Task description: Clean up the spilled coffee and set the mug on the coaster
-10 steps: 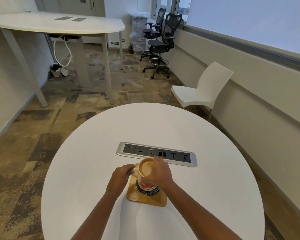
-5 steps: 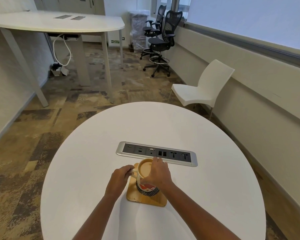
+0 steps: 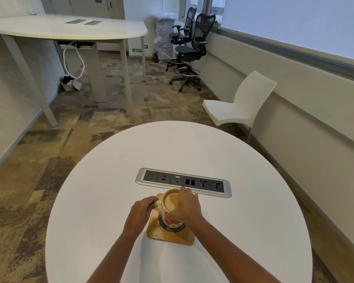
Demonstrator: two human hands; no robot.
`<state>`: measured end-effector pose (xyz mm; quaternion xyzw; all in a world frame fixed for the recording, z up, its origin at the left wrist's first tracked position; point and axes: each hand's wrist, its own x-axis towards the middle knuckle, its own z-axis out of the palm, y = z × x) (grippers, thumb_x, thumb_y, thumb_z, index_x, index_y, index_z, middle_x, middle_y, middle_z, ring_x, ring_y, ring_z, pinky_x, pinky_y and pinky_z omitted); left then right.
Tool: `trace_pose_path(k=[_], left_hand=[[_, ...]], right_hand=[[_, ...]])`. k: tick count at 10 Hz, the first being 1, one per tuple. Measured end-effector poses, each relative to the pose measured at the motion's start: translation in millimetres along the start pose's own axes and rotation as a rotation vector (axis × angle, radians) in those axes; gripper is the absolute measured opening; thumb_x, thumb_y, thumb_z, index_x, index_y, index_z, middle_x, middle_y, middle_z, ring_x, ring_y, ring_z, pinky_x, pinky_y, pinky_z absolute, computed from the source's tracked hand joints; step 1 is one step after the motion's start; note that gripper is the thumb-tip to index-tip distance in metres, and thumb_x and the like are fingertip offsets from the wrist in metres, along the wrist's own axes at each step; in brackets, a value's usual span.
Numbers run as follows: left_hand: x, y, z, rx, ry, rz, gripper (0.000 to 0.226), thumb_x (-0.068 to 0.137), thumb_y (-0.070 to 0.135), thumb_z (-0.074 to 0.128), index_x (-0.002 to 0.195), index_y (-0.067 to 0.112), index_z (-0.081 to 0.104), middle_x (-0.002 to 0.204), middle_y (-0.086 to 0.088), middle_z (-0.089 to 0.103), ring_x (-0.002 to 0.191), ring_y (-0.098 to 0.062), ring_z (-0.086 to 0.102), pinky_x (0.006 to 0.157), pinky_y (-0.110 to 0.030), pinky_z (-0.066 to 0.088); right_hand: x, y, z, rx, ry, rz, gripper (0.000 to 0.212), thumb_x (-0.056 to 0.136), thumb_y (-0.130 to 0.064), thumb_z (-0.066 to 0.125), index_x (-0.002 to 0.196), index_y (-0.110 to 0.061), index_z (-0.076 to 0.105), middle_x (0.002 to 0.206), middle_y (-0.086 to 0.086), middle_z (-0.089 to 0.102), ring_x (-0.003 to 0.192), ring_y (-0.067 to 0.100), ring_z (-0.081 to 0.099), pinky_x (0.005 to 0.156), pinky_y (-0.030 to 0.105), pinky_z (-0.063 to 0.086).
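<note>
A patterned mug (image 3: 171, 203) holding light brown coffee stands upright on a square wooden coaster (image 3: 170, 234), near the front of the round white table (image 3: 243, 201). My left hand (image 3: 140, 214) grips the mug's handle on its left side. Wrapped around the mug's right side and rim is my right hand (image 3: 185, 208). The lower part of the mug shows a red and black pattern. I see no spilled coffee and no cloth on the table.
A silver power and data socket strip (image 3: 183, 182) is set into the table just behind the mug. A white plastic chair (image 3: 241, 105) stands beyond the table on the right. Farther off are a long white desk (image 3: 70, 29) and two black office chairs (image 3: 190, 50).
The hands and the mug stay as they were on the coaster. Only the camera view has shifted slightly.
</note>
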<state>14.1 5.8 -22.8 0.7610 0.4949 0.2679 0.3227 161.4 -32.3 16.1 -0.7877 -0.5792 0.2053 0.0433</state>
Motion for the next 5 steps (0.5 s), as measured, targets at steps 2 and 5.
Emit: trace_pose_path(k=[2,5], left_hand=[[-6,3,5,0.005,0.029,-0.02,0.02,0.091,0.005,0.051,0.107,0.004,0.063,0.103,-0.013,0.07,0.089,-0.022,0.063,0.079,-0.025,0.048],[-34,6,21,0.044,0.071,-0.246,0.039,0.095,0.012,0.043,0.134,0.009,0.039,0.141,-0.01,0.046,0.128,-0.025,0.044,0.105,-0.034,0.036]], right_hand=[[-3,2,6,0.082,-0.004,0.023,0.114,0.069,-0.051,0.073,0.147,-0.012,0.0,0.152,0.012,0.024,0.14,0.03,0.027,0.115,0.051,0.018],[-32,40,21,0.26,0.033,0.077,0.12,0.072,-0.053,0.07,0.146,-0.014,-0.015,0.152,0.006,0.024,0.141,0.026,0.028,0.115,0.053,0.017]])
